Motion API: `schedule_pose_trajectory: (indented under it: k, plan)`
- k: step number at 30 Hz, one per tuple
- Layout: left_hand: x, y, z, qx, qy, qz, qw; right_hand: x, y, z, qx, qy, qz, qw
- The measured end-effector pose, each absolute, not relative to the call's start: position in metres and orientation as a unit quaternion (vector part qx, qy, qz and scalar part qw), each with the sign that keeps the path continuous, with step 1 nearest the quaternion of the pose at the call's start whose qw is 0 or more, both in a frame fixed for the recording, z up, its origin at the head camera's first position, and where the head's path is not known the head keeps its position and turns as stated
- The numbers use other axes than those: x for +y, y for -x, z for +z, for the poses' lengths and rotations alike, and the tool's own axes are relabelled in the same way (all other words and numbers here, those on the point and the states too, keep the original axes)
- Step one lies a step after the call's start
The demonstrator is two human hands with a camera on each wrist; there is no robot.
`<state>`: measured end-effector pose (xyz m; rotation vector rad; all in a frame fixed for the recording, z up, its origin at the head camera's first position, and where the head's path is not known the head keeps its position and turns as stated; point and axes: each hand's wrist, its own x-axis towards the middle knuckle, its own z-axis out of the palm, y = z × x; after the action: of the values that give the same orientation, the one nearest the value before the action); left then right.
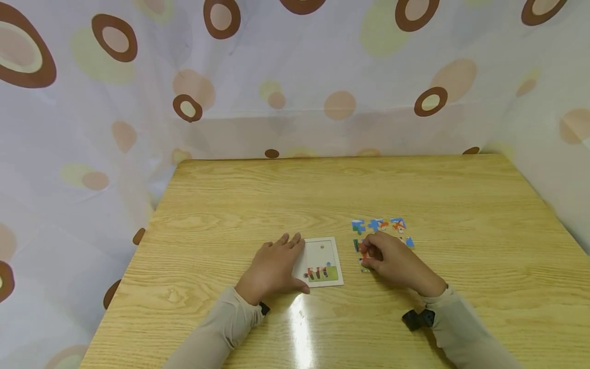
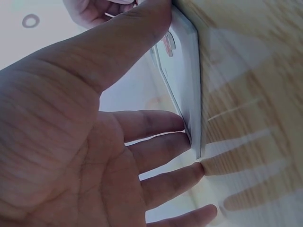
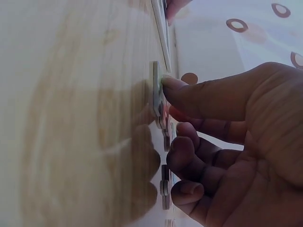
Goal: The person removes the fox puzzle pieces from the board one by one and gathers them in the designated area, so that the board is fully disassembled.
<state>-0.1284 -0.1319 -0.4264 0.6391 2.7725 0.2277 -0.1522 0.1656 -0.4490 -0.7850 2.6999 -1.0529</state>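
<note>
My left hand lies at the left side of a white puzzle tray, fingers straight; in the left wrist view its fingertips touch the tray's edge. In the tray's lower right, a few joined puzzle pieces show green ground and striped legs. To the right of the tray, my right hand has its thumb and index finger at a puzzle piece low on the table, the other fingers curled. Part of that piece is hidden behind the fingers.
Loose puzzle pieces lie above and around my right hand, among them a blue and green one and one with an orange figure. The wooden table ends at a patterned curtain. A black wrist device sits on my right wrist.
</note>
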Motion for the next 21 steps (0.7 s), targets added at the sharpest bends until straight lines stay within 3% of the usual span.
schedule_pose_trajectory:
  k: [12, 21]
  plan:
    - [-0.137, 0.13, -0.423, 0.962, -0.215, 0.081, 0.149, 0.14, 0.154, -0.446, 0.879, 0.317, -0.354, 0.043]
    - [-0.139, 0.13, -0.426, 0.96, -0.22, 0.102, 0.139, 0.087, 0.15, -0.44, 0.857, 0.367, -0.355, 0.07]
